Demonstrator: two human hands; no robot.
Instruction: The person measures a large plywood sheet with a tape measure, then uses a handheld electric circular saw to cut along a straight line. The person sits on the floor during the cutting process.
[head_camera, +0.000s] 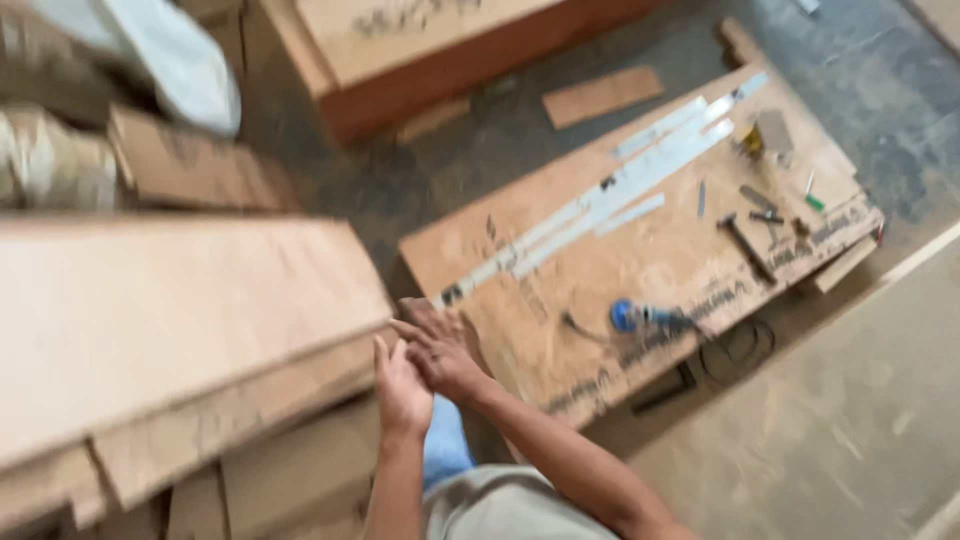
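From the head camera, looking down, we see both our bare hands together at the end of a stack of long pale-brown plywood boards (170, 330) that fills the left of the picture. Our left hand (400, 390) is held up with its fingers straight and spread narrowly, just beside the end of the stack's lower boards; motion blur keeps us from telling whether it touches the wood, and it grips nothing. Our right hand (440, 352) lies just above and against the left one, fingers stretched toward the same board end, palm open, holding nothing.

To the right of the hands, a large flat plywood sheet (560, 250) lies on the dusty grey concrete floor (860, 70). On it rest long silvery metal strips (620, 190) running diagonally, a blue-bodied power tool (640, 318) near its lower edge, a dark-handled hammer (745, 245) and a few small tools too blurred to name. A black cable (740, 350) loops on the floor beside the sheet. A reddish-brown wooden box (440, 50) stands at the top.
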